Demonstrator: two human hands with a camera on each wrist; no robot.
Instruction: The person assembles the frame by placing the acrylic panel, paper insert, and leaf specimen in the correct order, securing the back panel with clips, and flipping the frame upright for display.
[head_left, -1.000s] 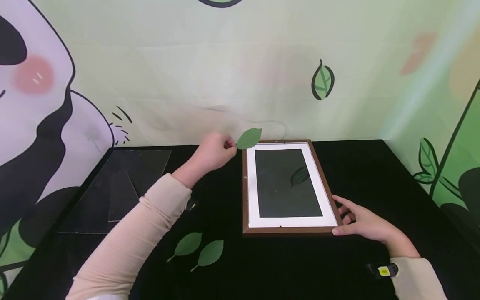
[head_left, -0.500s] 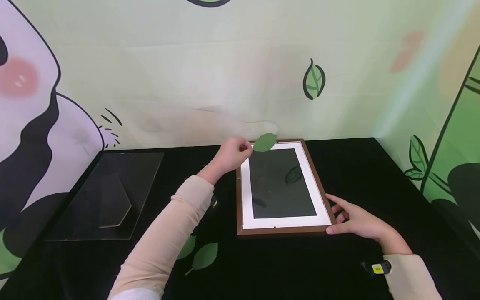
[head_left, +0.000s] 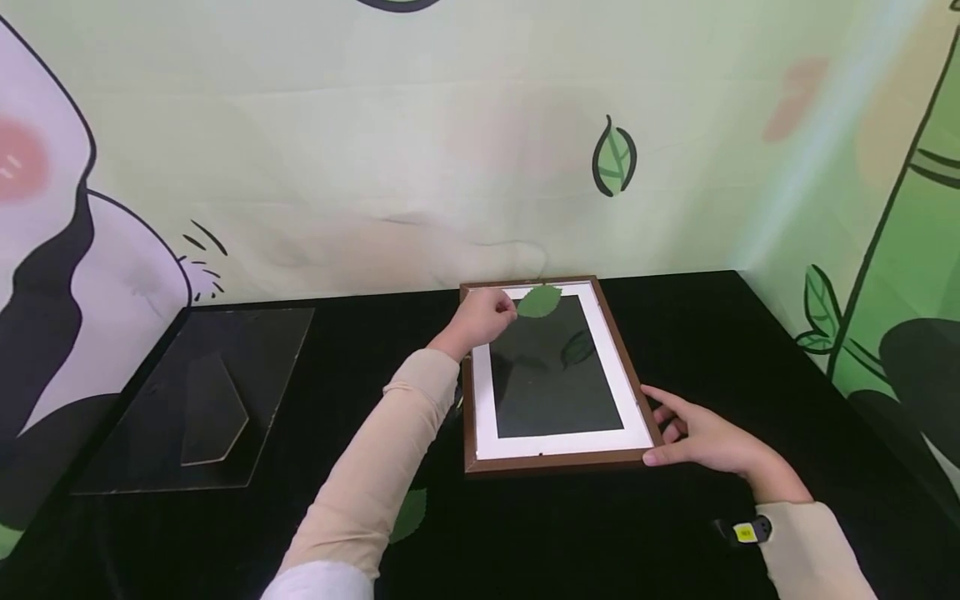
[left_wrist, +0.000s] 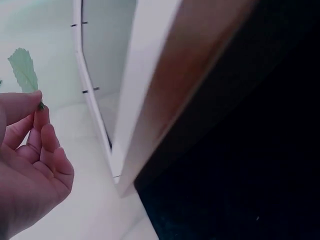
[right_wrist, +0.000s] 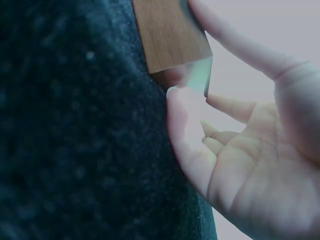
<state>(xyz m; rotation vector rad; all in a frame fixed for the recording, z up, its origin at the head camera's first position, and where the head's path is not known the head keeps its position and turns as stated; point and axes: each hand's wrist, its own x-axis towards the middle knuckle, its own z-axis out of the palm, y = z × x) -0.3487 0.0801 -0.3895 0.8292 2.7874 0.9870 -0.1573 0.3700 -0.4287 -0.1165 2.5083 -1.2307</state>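
Observation:
Between thumb and index finger, my left hand (head_left: 483,318) pinches a green serrated leaf (head_left: 542,301) by its stem. The leaf hangs over the far part of a brown picture frame (head_left: 555,462), apart from the glass as far as I can tell. Inside the frame a white mat surrounds a dark panel, which shows faint leaf reflections. My right hand (head_left: 708,433) holds the frame's near right corner, its thumb at the front edge and index finger along the side. In the right wrist view, the thumb touches the wooden corner (right_wrist: 175,40).
Another green leaf (head_left: 408,517) lies on the black table cloth (head_left: 555,542), partly hidden by my left forearm. A dark backing board (head_left: 281,367) with an easel leg (head_left: 213,412) lies at the left. Behind the table hangs a printed backdrop (head_left: 337,150).
My left hand has carried the leaf rightward, from the frame's far left corner to over its glass. The left forearm now covers one loose leaf. My right hand stays at the frame's corner.

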